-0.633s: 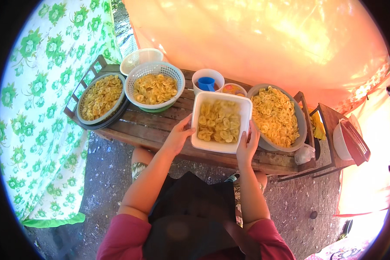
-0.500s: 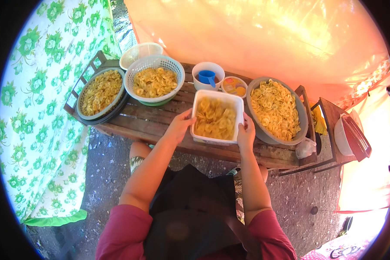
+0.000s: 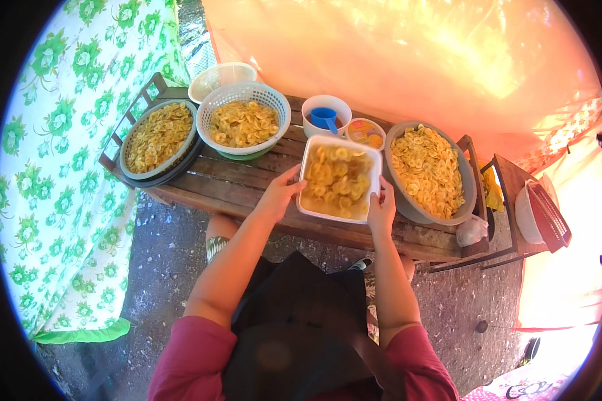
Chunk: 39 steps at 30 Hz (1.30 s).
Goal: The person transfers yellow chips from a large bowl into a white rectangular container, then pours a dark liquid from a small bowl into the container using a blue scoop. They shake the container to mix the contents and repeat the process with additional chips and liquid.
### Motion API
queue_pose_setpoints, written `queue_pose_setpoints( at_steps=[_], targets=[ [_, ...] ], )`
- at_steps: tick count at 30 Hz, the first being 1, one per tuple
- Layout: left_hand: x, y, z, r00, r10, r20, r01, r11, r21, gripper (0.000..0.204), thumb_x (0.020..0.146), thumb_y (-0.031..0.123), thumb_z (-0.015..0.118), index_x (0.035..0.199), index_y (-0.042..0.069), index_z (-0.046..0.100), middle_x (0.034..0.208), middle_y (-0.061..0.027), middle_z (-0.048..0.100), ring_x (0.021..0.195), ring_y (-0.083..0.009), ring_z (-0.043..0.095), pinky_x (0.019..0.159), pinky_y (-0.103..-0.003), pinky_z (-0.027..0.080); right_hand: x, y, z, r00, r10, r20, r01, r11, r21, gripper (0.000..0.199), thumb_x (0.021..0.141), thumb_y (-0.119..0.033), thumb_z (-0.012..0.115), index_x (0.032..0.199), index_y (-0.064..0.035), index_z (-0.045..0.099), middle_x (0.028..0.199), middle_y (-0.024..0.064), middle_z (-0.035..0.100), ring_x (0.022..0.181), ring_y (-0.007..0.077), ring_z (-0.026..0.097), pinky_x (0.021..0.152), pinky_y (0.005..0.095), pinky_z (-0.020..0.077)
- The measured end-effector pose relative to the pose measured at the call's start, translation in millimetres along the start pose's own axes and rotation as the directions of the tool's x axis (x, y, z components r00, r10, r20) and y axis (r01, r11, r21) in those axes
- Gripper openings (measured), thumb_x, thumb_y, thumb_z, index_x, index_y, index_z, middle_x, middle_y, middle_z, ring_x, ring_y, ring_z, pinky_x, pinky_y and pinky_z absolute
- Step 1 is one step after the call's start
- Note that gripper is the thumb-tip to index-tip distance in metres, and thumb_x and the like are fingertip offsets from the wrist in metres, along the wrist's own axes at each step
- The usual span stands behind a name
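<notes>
A white rectangular tub (image 3: 309,210) of yellow banana slices (image 3: 338,178) rests on the wooden slat bench (image 3: 227,180) in front of me. My left hand (image 3: 279,192) grips the tub's left side. My right hand (image 3: 381,208) holds its right lower corner. Right of the tub sits a grey basin (image 3: 467,211) heaped with more yellow slices.
A white perforated basket (image 3: 242,94) and a dark round pan (image 3: 159,136), both with slices, stand on the bench's left part. A white cup with a blue scoop (image 3: 324,117) and a small bowl (image 3: 364,131) sit behind the tub. Green floral cloth (image 3: 53,200) hangs left, orange sheeting (image 3: 415,60) behind.
The view has shifted slightly; the tub and both hands stay together on the bench, sitting a little lower and left in the picture than before.
</notes>
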<state>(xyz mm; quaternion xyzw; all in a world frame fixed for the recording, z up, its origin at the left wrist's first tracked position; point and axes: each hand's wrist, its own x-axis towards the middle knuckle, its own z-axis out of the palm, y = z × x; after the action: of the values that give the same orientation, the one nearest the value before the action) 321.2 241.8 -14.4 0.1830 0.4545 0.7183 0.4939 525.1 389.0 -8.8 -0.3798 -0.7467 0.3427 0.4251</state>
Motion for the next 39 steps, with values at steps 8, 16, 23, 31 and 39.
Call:
queue_pose_setpoints(
  at_steps=[8,16,23,31,39],
  targets=[
    [3,-5,3,0.999,0.015,0.046,-0.014,0.999,-0.033,0.056,0.089,0.005,0.058,0.142,0.008,0.038,0.104,-0.0019,0.057,0.090,-0.0110,0.054,0.077,-0.027,0.045,4,0,-5,0.996,0.080,0.032,-0.079,0.997,-0.012,0.039,0.089,-0.001,0.052,0.128,-0.0018,0.048,0.098,0.0084,0.049,0.079,0.0152,0.049,0.072,0.0275,0.0423],
    [-2,-3,2,0.999,0.035,0.041,-0.034,0.999,-0.027,0.056,0.089,0.005,0.058,0.141,0.008,0.038,0.097,-0.0011,0.056,0.086,-0.0110,0.054,0.077,-0.027,0.045,2,-4,-4,0.983,0.158,0.097,-0.157,0.987,-0.021,0.040,0.089,0.000,0.051,0.129,-0.0022,0.047,0.090,0.0067,0.052,0.073,0.0140,0.049,0.066,0.0279,0.0429],
    [-7,-1,-4,0.999,-0.007,0.040,0.007,1.000,0.006,0.059,0.089,0.006,0.059,0.143,0.009,0.036,0.104,-0.0027,0.056,0.091,-0.0117,0.054,0.079,-0.026,0.044,0,3,4,0.997,-0.037,0.070,0.046,0.990,-0.137,0.043,0.087,0.001,0.051,0.130,-0.0015,0.046,0.097,0.0072,0.051,0.079,0.0137,0.048,0.073,0.0272,0.0426],
    [-9,4,-3,0.999,0.038,0.016,-0.038,0.999,0.036,0.055,0.090,0.007,0.058,0.141,0.009,0.039,0.106,-0.0027,0.058,0.094,-0.0107,0.054,0.080,-0.027,0.043,-3,0,5,0.991,0.088,0.097,-0.086,0.996,-0.028,0.041,0.088,0.001,0.050,0.129,-0.0003,0.047,0.102,0.0085,0.049,0.086,0.0163,0.049,0.078,0.0285,0.0429],
    [-10,2,-11,1.000,0.023,0.010,-0.024,0.999,0.038,0.056,0.088,0.008,0.060,0.140,0.010,0.041,0.106,-0.0010,0.057,0.096,-0.0101,0.052,0.081,-0.026,0.042,-6,-5,10,0.980,0.141,0.139,-0.143,0.990,0.003,0.040,0.089,0.001,0.048,0.129,0.0005,0.046,0.101,0.0081,0.048,0.083,0.0149,0.048,0.076,0.0288,0.0431]
  ],
)
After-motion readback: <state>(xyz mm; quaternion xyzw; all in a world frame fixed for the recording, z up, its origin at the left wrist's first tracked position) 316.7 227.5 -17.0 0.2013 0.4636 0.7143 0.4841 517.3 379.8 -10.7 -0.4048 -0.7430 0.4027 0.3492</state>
